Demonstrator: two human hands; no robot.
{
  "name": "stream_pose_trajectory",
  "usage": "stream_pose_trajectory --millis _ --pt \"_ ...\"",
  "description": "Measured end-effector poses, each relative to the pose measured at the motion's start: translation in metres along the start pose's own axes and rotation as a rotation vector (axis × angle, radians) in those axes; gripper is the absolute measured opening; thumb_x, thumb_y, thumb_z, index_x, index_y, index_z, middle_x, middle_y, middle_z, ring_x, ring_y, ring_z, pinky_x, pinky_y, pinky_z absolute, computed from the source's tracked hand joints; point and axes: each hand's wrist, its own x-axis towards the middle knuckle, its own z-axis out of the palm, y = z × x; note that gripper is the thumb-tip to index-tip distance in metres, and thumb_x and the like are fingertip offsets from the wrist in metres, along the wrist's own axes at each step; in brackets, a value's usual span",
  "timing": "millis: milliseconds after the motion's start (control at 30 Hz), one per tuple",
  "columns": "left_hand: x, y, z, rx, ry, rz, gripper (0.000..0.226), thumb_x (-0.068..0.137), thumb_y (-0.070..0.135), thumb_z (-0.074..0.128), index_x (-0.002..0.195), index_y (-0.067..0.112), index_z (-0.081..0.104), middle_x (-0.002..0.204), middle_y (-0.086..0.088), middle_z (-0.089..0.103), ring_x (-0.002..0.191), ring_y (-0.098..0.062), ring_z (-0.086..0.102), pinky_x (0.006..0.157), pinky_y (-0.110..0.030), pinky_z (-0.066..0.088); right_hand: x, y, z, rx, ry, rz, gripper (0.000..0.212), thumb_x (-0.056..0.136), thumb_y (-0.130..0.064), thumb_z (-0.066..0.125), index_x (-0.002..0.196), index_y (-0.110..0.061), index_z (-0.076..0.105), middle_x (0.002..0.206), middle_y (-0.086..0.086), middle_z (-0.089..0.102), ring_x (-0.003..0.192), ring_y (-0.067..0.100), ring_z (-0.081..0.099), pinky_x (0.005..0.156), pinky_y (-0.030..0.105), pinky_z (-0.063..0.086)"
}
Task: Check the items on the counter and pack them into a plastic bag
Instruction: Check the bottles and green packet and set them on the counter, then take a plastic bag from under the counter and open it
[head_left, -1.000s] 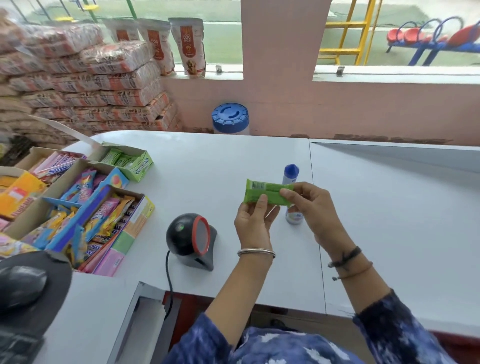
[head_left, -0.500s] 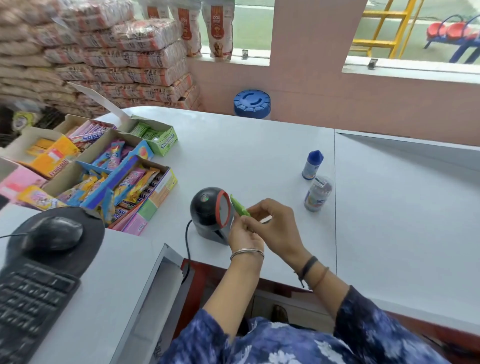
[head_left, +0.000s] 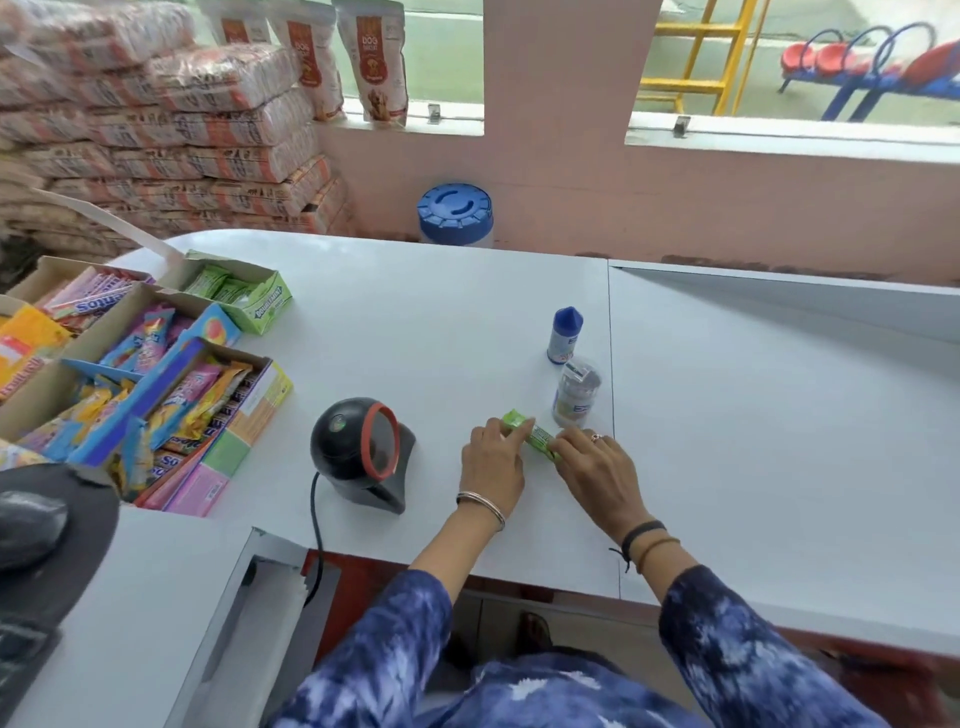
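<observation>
A small green packet (head_left: 530, 431) is low over the white counter (head_left: 415, 322), held at both ends. My left hand (head_left: 491, 462) pinches its left end and my right hand (head_left: 597, 475) grips its right end. Just beyond the packet stands a clear plastic jar (head_left: 575, 394) with a white label. Behind that jar is a small bottle with a blue cap (head_left: 563, 335). No plastic bag is in view.
A black barcode scanner (head_left: 363, 452) with a red ring sits left of my hands, its cable running off the counter edge. Open boxes of sweets (head_left: 156, 384) and a green gum box (head_left: 244, 296) fill the left. A mouse (head_left: 28, 527) lies far left. A blue-lidded container (head_left: 456, 213) stands behind the counter.
Both hands carried the green packet from in front of the scanner window to the right and down toward the counter near the clear jar.
</observation>
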Motion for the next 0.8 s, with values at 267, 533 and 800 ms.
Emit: stream_pose_trajectory --millis 267,533,800 --pt "-0.016 0.018 0.006 0.217 -0.064 -0.035 0.054 0.081 0.012 0.049 0.132 0.030 0.045 0.109 -0.015 0.050 0.101 -0.035 0.046 0.086 -0.044 0.038 -0.014 -0.006 -0.005 0.075 -0.065 0.184 0.032 0.065 -0.004 0.059 0.095 -0.013 0.066 0.094 0.005 0.068 0.089 0.029 0.064 0.082 0.037 0.040" --pt "-0.116 -0.026 -0.035 -0.117 0.424 -0.025 0.036 0.081 0.020 0.042 0.109 0.008 0.063 0.105 -0.014 0.065 0.112 -0.028 0.041 0.099 -0.035 0.034 -0.042 -0.108 -0.034 0.319 0.047 0.097 0.026 0.078 -0.013 0.051 0.101 -0.012 0.064 0.097 0.005 0.068 0.086 0.026 0.063 0.074 0.034 0.042" --pt "-0.279 -0.101 -0.091 0.004 0.456 -0.236 0.030 0.088 0.024 0.047 0.104 0.006 0.064 0.110 -0.013 0.065 0.114 -0.035 0.053 0.106 -0.036 0.031 -0.091 -0.244 -0.034 0.507 -0.145 -0.099 0.023 0.081 -0.008 0.058 0.103 -0.012 0.064 0.099 0.005 0.066 0.087 0.027 0.062 0.073 0.038 0.047"
